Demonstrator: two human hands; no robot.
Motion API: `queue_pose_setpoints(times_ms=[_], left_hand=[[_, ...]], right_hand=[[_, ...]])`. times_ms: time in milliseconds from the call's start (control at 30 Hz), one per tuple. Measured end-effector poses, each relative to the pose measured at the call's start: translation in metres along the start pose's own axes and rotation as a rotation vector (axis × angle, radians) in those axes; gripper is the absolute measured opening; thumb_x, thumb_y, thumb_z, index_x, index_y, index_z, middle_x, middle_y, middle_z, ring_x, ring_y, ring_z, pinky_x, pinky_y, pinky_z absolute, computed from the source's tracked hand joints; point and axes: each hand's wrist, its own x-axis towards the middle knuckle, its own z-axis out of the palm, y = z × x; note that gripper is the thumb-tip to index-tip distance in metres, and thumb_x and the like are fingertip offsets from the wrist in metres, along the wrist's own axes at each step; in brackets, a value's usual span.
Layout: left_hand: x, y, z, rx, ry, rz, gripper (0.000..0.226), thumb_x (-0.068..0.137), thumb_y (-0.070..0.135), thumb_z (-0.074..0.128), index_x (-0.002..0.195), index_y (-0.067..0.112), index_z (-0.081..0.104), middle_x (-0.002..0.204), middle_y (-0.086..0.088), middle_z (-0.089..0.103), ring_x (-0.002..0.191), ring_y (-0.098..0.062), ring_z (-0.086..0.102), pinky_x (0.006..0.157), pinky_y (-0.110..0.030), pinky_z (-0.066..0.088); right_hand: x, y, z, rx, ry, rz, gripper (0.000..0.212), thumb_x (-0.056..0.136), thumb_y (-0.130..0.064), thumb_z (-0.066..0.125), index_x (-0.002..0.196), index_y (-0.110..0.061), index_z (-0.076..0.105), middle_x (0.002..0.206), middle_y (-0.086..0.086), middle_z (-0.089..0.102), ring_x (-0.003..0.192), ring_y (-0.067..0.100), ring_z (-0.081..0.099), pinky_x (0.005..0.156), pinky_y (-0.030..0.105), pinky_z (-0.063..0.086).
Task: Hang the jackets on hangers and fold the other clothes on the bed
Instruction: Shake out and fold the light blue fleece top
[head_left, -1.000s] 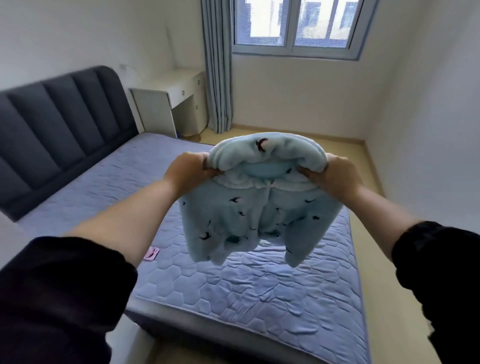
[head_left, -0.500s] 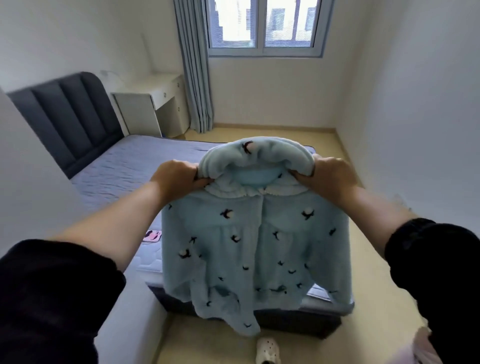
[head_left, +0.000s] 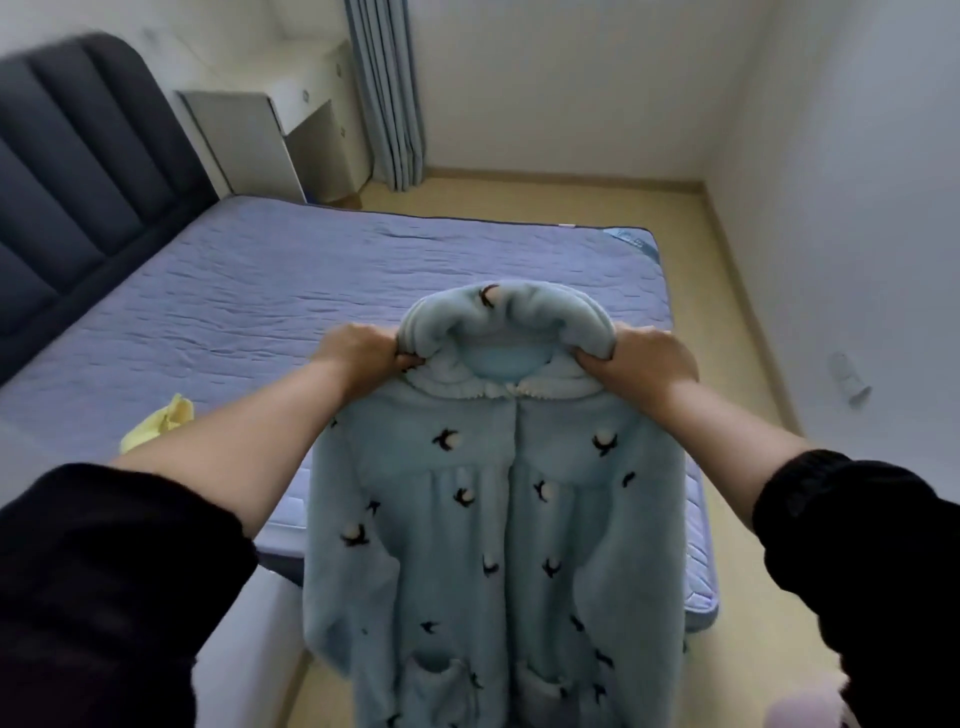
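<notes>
Holding the jacket (head_left: 498, 519) up, left hand (head_left: 358, 358) and right hand (head_left: 649, 364) clench its shoulders; it drapes below the fingers, a hanger apparently needed next.

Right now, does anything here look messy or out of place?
A yellow cloth lies crumpled on the bed, at its left edge. A whitish thing lies on the floor by the right wall, too blurred to name. The blue jacket hangs straight from the left hand and right hand.

White walls (head_left: 545, 78), beige floor (head_left: 571, 202), white desk (head_left: 244, 135) beside grey-blue curtain (head_left: 387, 93).
</notes>
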Motion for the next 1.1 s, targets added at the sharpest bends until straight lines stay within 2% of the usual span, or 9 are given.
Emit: queue_pose_setpoints(times_ms=[100, 200, 300, 500, 633, 733, 867, 967, 1100], left_hand=[[0.06, 0.008, 0.033, -0.074, -0.081, -0.078, 0.054, 0.093, 0.059, 0.043, 0.127, 0.018, 0.053, 0.124, -0.016, 0.061, 0.111, -0.035, 0.057, 0.082, -0.038, 0.041], [0.106, 0.015, 0.08, -0.073, -0.101, -0.148, 0.032, 0.101, 0.031, 0.038, 0.122, 0.013, 0.054, 0.123, -0.017, 0.061, 0.11, -0.037, 0.057, 0.08, -0.038, 0.042], [0.137, 0.021, 0.134, -0.052, -0.155, -0.232, 0.028, 0.096, 0.011, 0.036, 0.114, 0.011, 0.058, 0.118, -0.015, 0.062, 0.111, -0.036, 0.054, 0.077, -0.037, 0.042], [0.194, 0.023, 0.254, -0.148, -0.213, -0.398, 0.028, 0.096, 0.014, 0.04, 0.111, 0.01, 0.063, 0.118, -0.016, 0.056, 0.11, -0.035, 0.051, 0.081, -0.037, 0.04], [0.228, 0.032, 0.318, -0.497, -0.295, -0.571, 0.024, 0.091, 0.017, 0.044, 0.104, 0.006, 0.062, 0.103, -0.02, 0.068, 0.097, -0.036, 0.062, 0.077, -0.036, 0.051], [0.253, 0.042, 0.349, -0.9, -0.332, -0.753, 0.024, 0.083, 0.008, 0.05, 0.102, -0.001, 0.061, 0.097, -0.023, 0.067, 0.069, -0.031, 0.061, 0.047, -0.029, 0.054], [0.292, 0.042, 0.371, -1.119, -0.208, -0.809, 0.009, 0.084, 0.009, 0.05, 0.077, 0.015, 0.049, 0.082, -0.014, 0.057, 0.073, -0.028, 0.056, 0.062, -0.035, 0.05], [0.331, 0.034, 0.369, -1.093, -0.113, -0.752, 0.011, 0.085, 0.015, 0.047, 0.077, 0.02, 0.044, 0.075, 0.0, 0.052, 0.076, -0.026, 0.049, 0.062, -0.032, 0.04], [0.38, 0.031, 0.357, -1.169, -0.033, -0.728, 0.004, 0.089, 0.019, 0.047, 0.086, 0.019, 0.049, 0.093, -0.006, 0.057, 0.094, -0.026, 0.054, 0.079, -0.032, 0.045]], right_hand=[[0.054, 0.015, 0.051, 0.032, -0.124, 0.059, 0.065, 0.083, -0.076, 0.033, 0.097, -0.021, 0.064, 0.087, 0.005, 0.07, 0.078, 0.027, 0.064, 0.06, 0.031, 0.038], [0.093, 0.029, 0.108, 0.1, -0.265, 0.16, 0.064, 0.083, -0.075, 0.038, 0.102, -0.019, 0.063, 0.097, 0.008, 0.069, 0.089, 0.03, 0.064, 0.064, 0.033, 0.039], [0.11, 0.036, 0.166, 0.141, -0.384, 0.228, 0.061, 0.086, -0.07, 0.044, 0.109, -0.016, 0.059, 0.102, 0.009, 0.066, 0.094, 0.031, 0.062, 0.065, 0.034, 0.037], [0.124, 0.049, 0.281, -0.008, -0.48, 0.3, 0.04, 0.089, -0.049, 0.058, 0.107, -0.013, 0.06, 0.119, 0.012, 0.047, 0.102, 0.033, 0.048, 0.077, 0.036, 0.039], [0.131, 0.062, 0.356, 0.161, -0.559, 0.514, 0.024, 0.09, -0.033, 0.056, 0.106, -0.017, 0.064, 0.112, 0.014, 0.06, 0.09, 0.034, 0.059, 0.066, 0.032, 0.04], [0.137, 0.067, 0.392, 0.327, -0.58, 0.608, 0.023, 0.089, -0.029, 0.056, 0.098, -0.011, 0.065, 0.098, 0.014, 0.067, 0.084, 0.032, 0.058, 0.06, 0.031, 0.036], [0.161, 0.076, 0.417, 0.443, -0.475, 0.708, 0.018, 0.088, -0.029, 0.056, 0.09, -0.012, 0.061, 0.093, 0.014, 0.065, 0.085, 0.031, 0.057, 0.064, 0.03, 0.033], [0.197, 0.077, 0.422, 0.496, -0.347, 0.689, 0.023, 0.091, -0.03, 0.053, 0.096, -0.009, 0.062, 0.092, 0.012, 0.063, 0.089, 0.032, 0.058, 0.067, 0.029, 0.033], [0.253, 0.073, 0.418, 0.536, -0.19, 0.693, 0.029, 0.092, -0.029, 0.052, 0.109, -0.007, 0.061, 0.105, 0.014, 0.065, 0.1, 0.033, 0.058, 0.069, 0.028, 0.033]])
